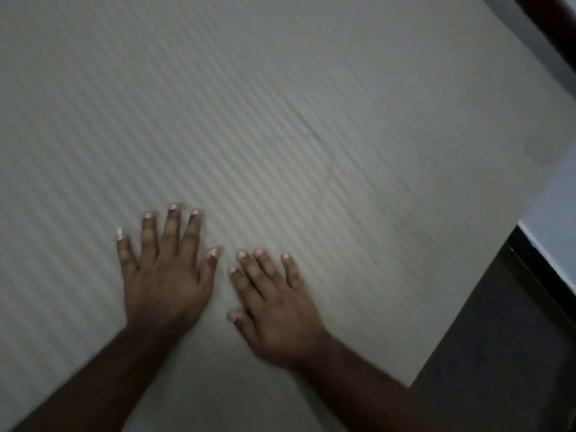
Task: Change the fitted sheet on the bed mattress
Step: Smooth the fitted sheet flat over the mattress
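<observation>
- Lying flat across nearly the whole view, the sheet (pixel 280 104) is pale with fine stripes that run diagonally from lower left to upper right.
- Both hands rest palm-down on the sheet in the lower middle of the view, side by side and just apart, each forearm coming in from the bottom edge.
- The left hand (pixel 165 275) has its fingers (pixel 171 232) straight and spread apart, the thumb angled out toward the other hand; it holds nothing.
- The right hand (pixel 274 307) sits a little lower and nearer the bed's edge, its fingers (pixel 249 275) straight and only slightly apart, thumb tucked out to the left; it holds nothing either.
- The right hand's outline is smeared by blur, so whether the palm fully touches the cloth cannot be told.
- Faint creases (pixel 327 169) cross the stripes to the upper right of the hands; elsewhere the cloth looks smooth and taut.
- On the right the sheet ends at a straight edge, with its corner near the lower right.
- Beyond that edge lies a dark floor (pixel 505 353), and above it a light strip (pixel 554 213) bordered by a black line.
- A dark reddish-brown shape (pixel 558 23) cuts across the top right corner; what it is cannot be made out.
- The whole view is dim and soft.
</observation>
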Demonstrator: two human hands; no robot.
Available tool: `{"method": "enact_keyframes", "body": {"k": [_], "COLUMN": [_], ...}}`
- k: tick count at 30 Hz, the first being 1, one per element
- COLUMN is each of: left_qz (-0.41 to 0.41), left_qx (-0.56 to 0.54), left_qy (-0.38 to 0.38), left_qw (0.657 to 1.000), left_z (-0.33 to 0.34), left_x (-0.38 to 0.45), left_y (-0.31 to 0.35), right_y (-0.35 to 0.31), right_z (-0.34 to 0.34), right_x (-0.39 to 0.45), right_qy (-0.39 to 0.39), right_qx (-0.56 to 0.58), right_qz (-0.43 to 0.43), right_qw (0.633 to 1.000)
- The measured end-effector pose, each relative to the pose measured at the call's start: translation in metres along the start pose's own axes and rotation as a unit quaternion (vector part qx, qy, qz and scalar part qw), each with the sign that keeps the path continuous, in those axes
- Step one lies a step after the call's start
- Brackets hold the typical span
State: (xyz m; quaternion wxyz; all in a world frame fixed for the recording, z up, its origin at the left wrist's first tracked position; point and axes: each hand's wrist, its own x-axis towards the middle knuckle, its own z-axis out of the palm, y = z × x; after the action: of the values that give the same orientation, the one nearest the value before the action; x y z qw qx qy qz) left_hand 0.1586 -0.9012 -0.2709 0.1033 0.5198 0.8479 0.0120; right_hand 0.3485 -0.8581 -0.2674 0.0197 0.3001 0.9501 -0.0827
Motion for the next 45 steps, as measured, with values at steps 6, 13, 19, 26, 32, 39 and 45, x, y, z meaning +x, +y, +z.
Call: {"method": "enact_keyframes", "body": {"k": [6, 13, 19, 26, 32, 39, 45], "left_qz": [-0.036, -0.141, -0.142, -0.05, -0.076, -0.115, -0.019], "left_qx": [-0.01, -0.044, -0.022, -0.021, -0.03, -0.005, -0.036], "left_qy": [-0.005, -0.006, -0.027, -0.04, -0.048, -0.046, -0.009], "left_qw": [0.999, 0.989, 0.989, 0.998, 0.996, 0.992, 0.999], "left_z": [0.005, 0.012, 0.034, 0.038, 0.033, 0.033, 0.029], "left_x": [-0.002, -0.035, -0.079, -0.065, -0.069, -0.008, 0.089], "left_y": [0.004, 0.065, 0.165, 0.28, 0.283, 0.297, 0.37], "right_y": [0.128, 0.172, 0.164, 0.348, 0.266, 0.309, 0.434], "right_z": [-0.008, -0.031, -0.025, -0.058, -0.053, -0.044, -0.073], "right_x": [-0.028, -0.046, -0.14, -0.121, -0.117, -0.095, -0.02], "right_qy": [0.001, 0.035, 0.007, -0.009, 0.042, 0.0, 0.008], "right_qx": [-0.05, -0.063, 0.023, -0.03, 0.01, 0.029, -0.021], "right_qz": [0.147, 0.2, 0.025, 0.219, 0.076, 0.005, 0.249], "right_qw": [0.988, 0.977, 0.999, 0.975, 0.996, 1.0, 0.968]}}
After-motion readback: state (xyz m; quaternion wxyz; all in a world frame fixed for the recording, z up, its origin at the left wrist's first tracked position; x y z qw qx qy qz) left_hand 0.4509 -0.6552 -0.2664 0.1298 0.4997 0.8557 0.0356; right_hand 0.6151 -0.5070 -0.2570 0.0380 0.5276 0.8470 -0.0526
